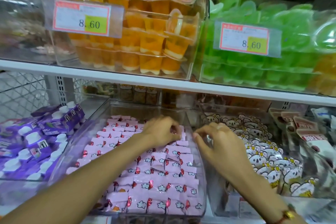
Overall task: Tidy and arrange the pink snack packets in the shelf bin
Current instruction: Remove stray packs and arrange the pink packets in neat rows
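Note:
A clear plastic bin (61, 154) on the lower shelf holds several pink snack packets (160, 187) in rows, each printed with white clouds and a red foil end. My left hand (161, 131) reaches into the far right part of the bin, its fingers curled around a pink packet (179, 132) near the right wall. My right hand (218, 143) hovers at the bin's right wall with fingers bent; whether it holds anything is unclear. Some packets in the middle right lie crooked.
Purple pouches (36, 143) fill the bin to the left and koala-print packets (263, 158) the bin to the right. Above the white shelf board (127, 78) stand bins of orange jelly cups (138, 42) and green jelly cups (254, 71), with price tags.

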Demonstrator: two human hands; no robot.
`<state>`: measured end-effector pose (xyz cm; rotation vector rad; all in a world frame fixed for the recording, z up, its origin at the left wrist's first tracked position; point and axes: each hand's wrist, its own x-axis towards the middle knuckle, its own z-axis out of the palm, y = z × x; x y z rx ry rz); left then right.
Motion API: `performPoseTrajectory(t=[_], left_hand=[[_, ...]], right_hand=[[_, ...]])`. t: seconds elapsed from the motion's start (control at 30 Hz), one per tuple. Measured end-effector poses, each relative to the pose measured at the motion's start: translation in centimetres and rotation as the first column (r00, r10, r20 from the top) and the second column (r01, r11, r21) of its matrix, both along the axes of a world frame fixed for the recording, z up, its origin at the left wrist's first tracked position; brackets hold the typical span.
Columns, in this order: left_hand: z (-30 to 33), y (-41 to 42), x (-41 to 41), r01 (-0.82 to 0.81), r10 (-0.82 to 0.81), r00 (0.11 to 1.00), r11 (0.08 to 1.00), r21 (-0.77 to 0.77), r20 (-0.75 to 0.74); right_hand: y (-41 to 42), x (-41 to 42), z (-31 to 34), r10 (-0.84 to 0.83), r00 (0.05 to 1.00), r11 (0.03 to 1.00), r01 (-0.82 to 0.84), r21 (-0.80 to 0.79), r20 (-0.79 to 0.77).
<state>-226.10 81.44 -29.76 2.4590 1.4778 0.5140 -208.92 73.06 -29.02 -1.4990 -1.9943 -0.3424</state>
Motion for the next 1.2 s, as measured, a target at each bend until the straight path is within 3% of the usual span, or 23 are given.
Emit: performPoseTrajectory(t=[0.13,0.23,0.3,0.4,0.6,0.7,0.77,0.87,0.93,1.03,1.2], left_hand=[[-0.3,0.3,0.5,-0.036,0.036,0.999,0.999,-0.024,0.015],[-0.5,0.5,0.8,-0.049,0.049,0.999,0.998,-0.047,-0.011],[-0.5,0.7,0.9,-0.037,0.034,0.999,0.996,-0.081,-0.036],[-0.1,1.1,0.8,-0.006,0.001,1.0,0.989,-0.148,-0.028],[-0.2,1.5,0.4,0.041,-0.022,0.996,0.978,-0.206,0.092],[-0.6,1.5,0.4,0.006,0.023,0.98,0.989,-0.148,0.198],[-0.6,1.3,0.4,-0.017,0.047,0.96,0.994,-0.109,0.278],[-0.5,1.0,0.5,-0.021,0.049,0.949,0.996,-0.092,0.311],[0.0,0.7,0.5,-0.032,0.073,0.892,0.995,-0.098,0.446],[1.3,-0.1,0.5,-0.048,0.105,0.729,0.994,-0.102,0.677],[2.9,-1.7,-0.8,0.009,0.173,0.455,0.98,-0.199,0.874]], right_hand=[[0.3,1.1,-0.6,-0.106,0.993,0.994,0.106,-0.004,-0.041],[0.7,2.5,-1.2,-0.229,0.957,0.969,0.207,-0.137,-0.176],[0.9,3.0,-1.5,-0.23,0.935,0.952,0.159,-0.261,-0.271],[1.0,3.1,-1.9,-0.173,0.935,0.966,0.099,-0.24,-0.31],[0.7,3.1,-0.8,-0.143,0.969,0.988,0.127,-0.089,-0.202],[1.1,2.1,0.3,-0.084,0.98,0.996,0.076,-0.051,-0.183],[1.8,1.2,1.2,-0.032,0.987,0.997,0.02,-0.077,-0.16],[3.7,-0.2,2.6,0.019,0.996,0.967,-0.041,-0.25,-0.091],[4.8,-0.9,3.2,0.028,0.999,0.928,-0.041,-0.369,-0.041],[5.8,-1.3,3.3,0.059,0.998,0.885,-0.062,-0.462,-0.021],[5.5,-1.6,3.0,0.158,0.936,0.892,-0.272,-0.36,-0.315]])
